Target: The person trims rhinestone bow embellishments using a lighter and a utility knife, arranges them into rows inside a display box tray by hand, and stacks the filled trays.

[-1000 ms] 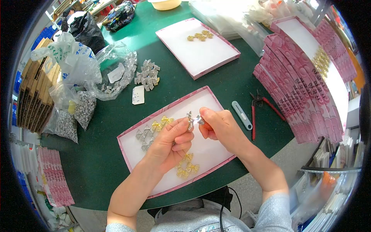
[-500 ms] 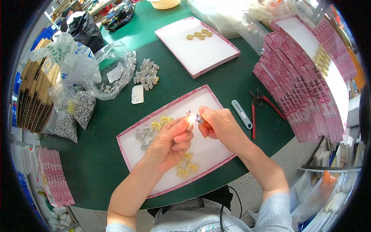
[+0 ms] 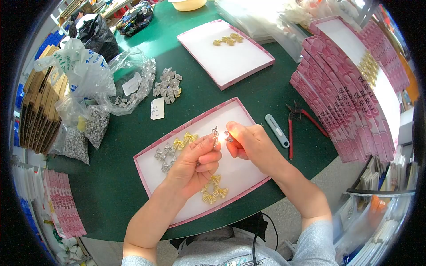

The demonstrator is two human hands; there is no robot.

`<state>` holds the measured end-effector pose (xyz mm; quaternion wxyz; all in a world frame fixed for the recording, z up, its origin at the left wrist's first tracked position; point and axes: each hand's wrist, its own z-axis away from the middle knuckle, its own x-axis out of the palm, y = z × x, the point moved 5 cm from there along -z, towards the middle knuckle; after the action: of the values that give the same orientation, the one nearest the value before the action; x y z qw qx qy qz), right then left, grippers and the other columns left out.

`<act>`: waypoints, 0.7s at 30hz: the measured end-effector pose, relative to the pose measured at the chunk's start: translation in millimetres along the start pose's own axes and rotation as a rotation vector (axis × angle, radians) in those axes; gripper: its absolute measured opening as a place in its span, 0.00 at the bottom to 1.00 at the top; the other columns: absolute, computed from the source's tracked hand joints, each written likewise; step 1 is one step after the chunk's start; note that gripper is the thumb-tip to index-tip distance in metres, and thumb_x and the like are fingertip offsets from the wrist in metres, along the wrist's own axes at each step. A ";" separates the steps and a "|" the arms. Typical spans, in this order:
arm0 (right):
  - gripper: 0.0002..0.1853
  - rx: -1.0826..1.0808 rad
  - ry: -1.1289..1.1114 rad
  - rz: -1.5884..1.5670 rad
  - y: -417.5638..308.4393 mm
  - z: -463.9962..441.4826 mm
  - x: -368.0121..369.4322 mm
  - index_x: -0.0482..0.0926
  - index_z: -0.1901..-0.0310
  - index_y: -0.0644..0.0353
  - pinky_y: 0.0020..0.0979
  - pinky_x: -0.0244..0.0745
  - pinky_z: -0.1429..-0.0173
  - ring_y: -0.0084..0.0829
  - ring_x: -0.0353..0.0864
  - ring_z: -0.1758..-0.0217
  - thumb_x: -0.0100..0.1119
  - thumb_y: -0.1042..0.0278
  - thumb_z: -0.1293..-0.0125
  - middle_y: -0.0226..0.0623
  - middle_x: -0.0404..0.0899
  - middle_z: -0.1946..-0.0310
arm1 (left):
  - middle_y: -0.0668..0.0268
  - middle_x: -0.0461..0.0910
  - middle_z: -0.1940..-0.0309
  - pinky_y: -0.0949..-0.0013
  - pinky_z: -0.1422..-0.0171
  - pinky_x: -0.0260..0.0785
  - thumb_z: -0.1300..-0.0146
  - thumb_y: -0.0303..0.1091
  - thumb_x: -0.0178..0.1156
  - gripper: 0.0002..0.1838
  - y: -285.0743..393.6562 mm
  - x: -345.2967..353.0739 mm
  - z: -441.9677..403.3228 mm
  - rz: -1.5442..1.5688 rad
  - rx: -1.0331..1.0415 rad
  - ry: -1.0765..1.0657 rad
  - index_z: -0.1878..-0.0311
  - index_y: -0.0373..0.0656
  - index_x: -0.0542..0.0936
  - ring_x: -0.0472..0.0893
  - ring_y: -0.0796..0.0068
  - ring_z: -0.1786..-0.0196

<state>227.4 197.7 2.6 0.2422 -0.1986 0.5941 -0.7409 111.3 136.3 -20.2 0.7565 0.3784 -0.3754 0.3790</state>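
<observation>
My left hand (image 3: 198, 160) is closed, pinching a small silver ornament (image 3: 215, 134) upright over the near tray (image 3: 239, 170). Just right of it my right hand (image 3: 246, 141) is closed around a lighter (image 3: 228, 137), its metal tip turned to the ornament. A bright flame glows in the narrow gap between them. Silver bow ornaments (image 3: 165, 155) and gold ones (image 3: 185, 141) lie in the tray left of my hands. More gold ornaments (image 3: 215, 192) lie below my left hand, partly covered by it.
A second tray (image 3: 226, 57) holds gold pieces. Right of my hands are a utility knife (image 3: 277, 131), red-handled pliers (image 3: 291, 137) and stacked pink boxes (image 3: 333, 102). Silver pieces (image 3: 167, 86), a label (image 3: 157, 109) and plastic bags (image 3: 84, 73) lie at the left.
A flame has appeared between my hands since the oldest frame, and its glow now reaches my right fingers. My hands have hardly moved; both keep their hold.
</observation>
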 end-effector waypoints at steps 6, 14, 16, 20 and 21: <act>0.27 -0.024 0.083 -0.023 2.6 -2.3 -7.9 0.71 0.85 0.59 0.20 0.49 0.79 0.14 0.58 0.83 0.42 0.47 0.34 0.24 0.64 0.87 | 0.71 0.68 0.74 0.88 0.81 0.50 0.36 0.30 0.53 0.07 -2.9 -5.8 -0.6 0.088 -0.044 -0.012 0.61 0.34 0.72 0.61 0.91 0.78; 0.27 -0.189 0.557 0.916 -4.1 -28.8 -102.8 0.78 0.70 0.62 0.41 0.70 0.65 0.45 0.77 0.68 0.41 0.44 0.34 0.45 0.78 0.74 | 0.64 0.68 0.66 0.85 0.79 0.56 0.36 0.27 0.50 0.13 -6.8 0.8 2.2 0.289 -0.127 -0.124 0.49 0.35 0.68 0.64 0.86 0.75; 0.18 -0.266 0.608 1.154 -7.3 -32.6 -111.0 0.79 0.65 0.61 0.39 0.69 0.56 0.42 0.75 0.57 0.48 0.54 0.36 0.43 0.78 0.63 | 0.66 0.69 0.67 0.86 0.80 0.55 0.36 0.28 0.51 0.12 -8.8 4.8 4.3 0.264 -0.137 -0.093 0.51 0.35 0.69 0.63 0.87 0.75; 0.11 -0.687 0.436 0.971 -34.5 -11.7 -80.1 0.79 0.59 0.60 0.35 0.63 0.44 0.38 0.69 0.49 0.58 0.66 0.43 0.41 0.75 0.56 | 0.69 0.69 0.70 0.88 0.81 0.52 0.36 0.29 0.53 0.09 -14.4 12.0 6.6 0.246 -0.174 -0.053 0.55 0.36 0.71 0.62 0.90 0.76; 0.12 -0.729 0.273 0.808 -40.9 0.0 -61.1 0.79 0.58 0.60 0.34 0.61 0.42 0.37 0.69 0.49 0.60 0.68 0.45 0.40 0.75 0.57 | 0.69 0.69 0.70 0.88 0.81 0.53 0.36 0.29 0.53 0.09 -17.5 12.9 7.2 0.266 -0.193 -0.057 0.55 0.36 0.71 0.62 0.90 0.76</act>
<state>271.4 241.3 42.1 0.3434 0.0718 0.8667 -0.3547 129.9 126.4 -11.1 0.7216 0.2617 -0.4781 0.4269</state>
